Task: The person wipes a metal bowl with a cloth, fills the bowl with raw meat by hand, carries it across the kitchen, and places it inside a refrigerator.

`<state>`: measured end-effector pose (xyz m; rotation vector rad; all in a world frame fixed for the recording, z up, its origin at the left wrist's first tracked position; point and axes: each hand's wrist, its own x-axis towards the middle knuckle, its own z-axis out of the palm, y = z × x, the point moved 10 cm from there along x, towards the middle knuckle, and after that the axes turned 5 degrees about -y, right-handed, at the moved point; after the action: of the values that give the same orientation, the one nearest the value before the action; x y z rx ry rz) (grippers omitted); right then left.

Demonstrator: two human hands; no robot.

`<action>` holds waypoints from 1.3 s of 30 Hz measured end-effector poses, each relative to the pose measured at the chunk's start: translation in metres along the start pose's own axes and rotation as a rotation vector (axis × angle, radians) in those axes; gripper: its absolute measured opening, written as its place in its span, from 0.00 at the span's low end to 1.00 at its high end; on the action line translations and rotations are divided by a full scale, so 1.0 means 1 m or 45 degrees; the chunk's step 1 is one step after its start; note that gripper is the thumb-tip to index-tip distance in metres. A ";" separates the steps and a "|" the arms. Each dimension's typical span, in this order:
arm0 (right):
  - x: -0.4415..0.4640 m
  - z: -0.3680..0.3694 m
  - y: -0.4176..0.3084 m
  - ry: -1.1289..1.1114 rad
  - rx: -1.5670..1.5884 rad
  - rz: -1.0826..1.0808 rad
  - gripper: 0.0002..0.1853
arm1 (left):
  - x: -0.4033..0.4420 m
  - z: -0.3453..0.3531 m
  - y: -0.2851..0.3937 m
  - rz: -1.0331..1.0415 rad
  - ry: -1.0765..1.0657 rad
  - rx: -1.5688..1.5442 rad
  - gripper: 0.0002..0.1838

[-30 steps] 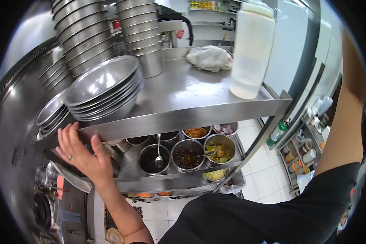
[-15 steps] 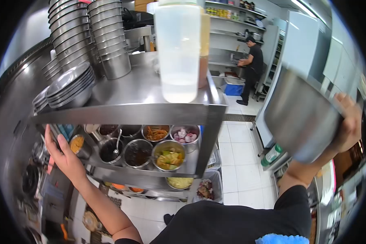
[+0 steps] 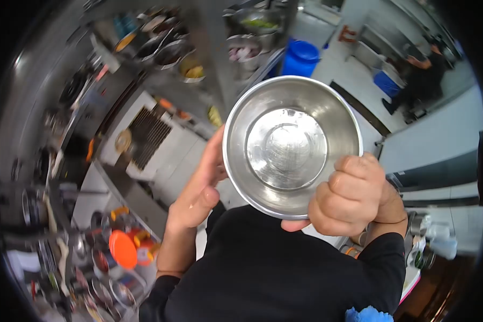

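Observation:
A round, straight-sided stainless steel pot [image 3: 287, 147] is held up in front of my chest. Its mouth faces me, and the inside shows bare, shiny metal. My right hand [image 3: 351, 198] is closed over the pot's lower right rim, fingers curled inside the edge. My left hand [image 3: 198, 185] is at the pot's left side with its fingers stretched out and thumb apart. The pot hides some of its fingertips, and I cannot tell whether they touch the outer wall.
A metal rack [image 3: 206, 59] with several food containers stands ahead. Beyond it are a blue bin [image 3: 300, 58] and a person in dark clothes [image 3: 426, 72]. An orange round item [image 3: 123, 249] lies among cookware at lower left. A pale cabinet [image 3: 440, 134] is on the right.
The pot has come from the far right to in front of my chest, its mouth now towards me. My left hand has moved from beside the rack to the pot's side. The view has turned.

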<state>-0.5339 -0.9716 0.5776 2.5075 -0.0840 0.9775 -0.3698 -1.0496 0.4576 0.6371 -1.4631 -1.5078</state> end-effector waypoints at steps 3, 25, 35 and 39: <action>0.001 0.018 -0.032 0.110 0.146 -0.134 0.24 | -0.056 0.007 -0.034 -0.215 0.092 -0.192 0.61; 0.244 0.381 -0.479 -1.023 1.933 0.440 0.23 | -0.750 -0.074 -0.040 0.231 2.032 -0.521 0.32; 0.258 0.623 -0.611 -1.399 1.061 0.907 0.39 | -0.915 -0.035 0.008 0.525 2.511 -0.411 0.37; 0.262 0.618 -0.604 -1.246 1.152 0.904 0.23 | -0.913 -0.046 0.008 0.439 2.541 -0.394 0.37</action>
<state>0.1788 -0.6652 0.1167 3.6643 -1.0919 -0.2501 0.0837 -0.2825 0.2523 1.0504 0.2368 -0.2395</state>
